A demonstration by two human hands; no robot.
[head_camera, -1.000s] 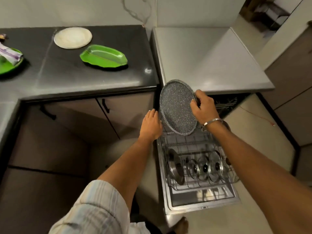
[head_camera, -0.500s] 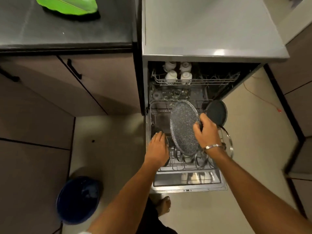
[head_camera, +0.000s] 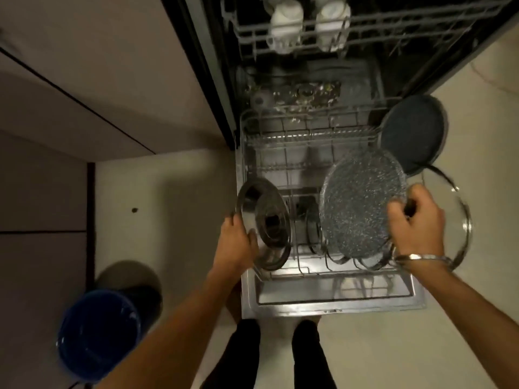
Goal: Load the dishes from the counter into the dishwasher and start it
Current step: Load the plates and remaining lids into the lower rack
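My right hand [head_camera: 415,220] grips the right edge of a grey speckled plate [head_camera: 362,200], which stands on edge, low in the pulled-out lower rack [head_camera: 283,136] of the open dishwasher. My left hand [head_camera: 237,240] holds the rim of a steel lid [head_camera: 264,220] standing at the rack's left side. Other lids stand in the rack's front slots, partly hidden by the plate. A dark pan [head_camera: 412,133] leans at the rack's right rear, and a glass lid [head_camera: 460,220] sits behind my right hand. White cups [head_camera: 286,21] sit in the upper rack.
The dishwasher door [head_camera: 331,301] lies open flat in front of my feet. A blue bucket [head_camera: 98,332] stands on the floor to the left. Cabinet fronts [head_camera: 84,80] fill the upper left.
The view has dropped from the counter down to the dishwasher. My right hand has lowered the speckled plate down to the lower rack, and my left hand has taken hold of the steel lid.
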